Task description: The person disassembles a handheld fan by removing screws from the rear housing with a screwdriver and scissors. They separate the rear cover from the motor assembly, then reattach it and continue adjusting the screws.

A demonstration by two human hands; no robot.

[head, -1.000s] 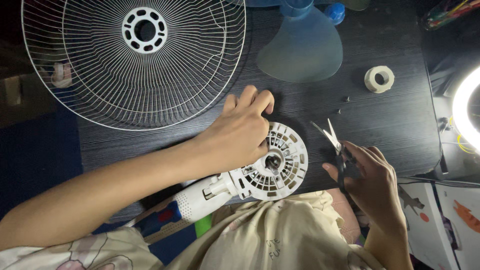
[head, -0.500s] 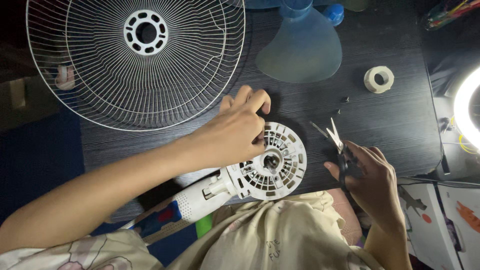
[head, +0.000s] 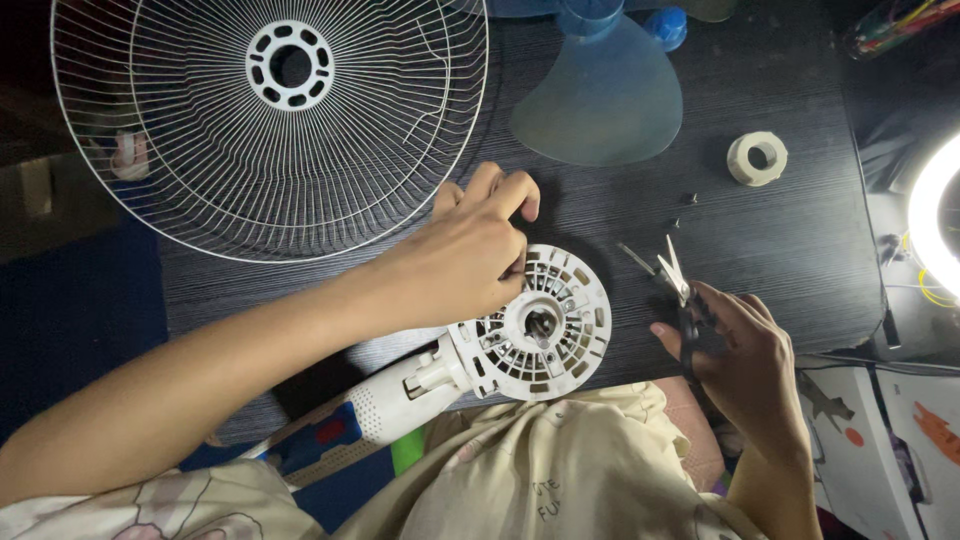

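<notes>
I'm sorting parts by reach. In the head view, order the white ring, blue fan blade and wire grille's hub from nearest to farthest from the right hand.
From the right hand:
1. White ring, above it.
2. Blue fan blade, upper centre.
3. Wire grille's hub, far upper left.

Dim scene; ring light (head: 935, 235) glares at right; left edges dark.

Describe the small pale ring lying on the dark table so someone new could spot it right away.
Start from the large white wire fan guard, then move right past the translucent blue fan blade on the dark table. Just beyond lies the pale ring: small, thick-walled, with a round hole, unlike the tiny dark screws below it.
</notes>
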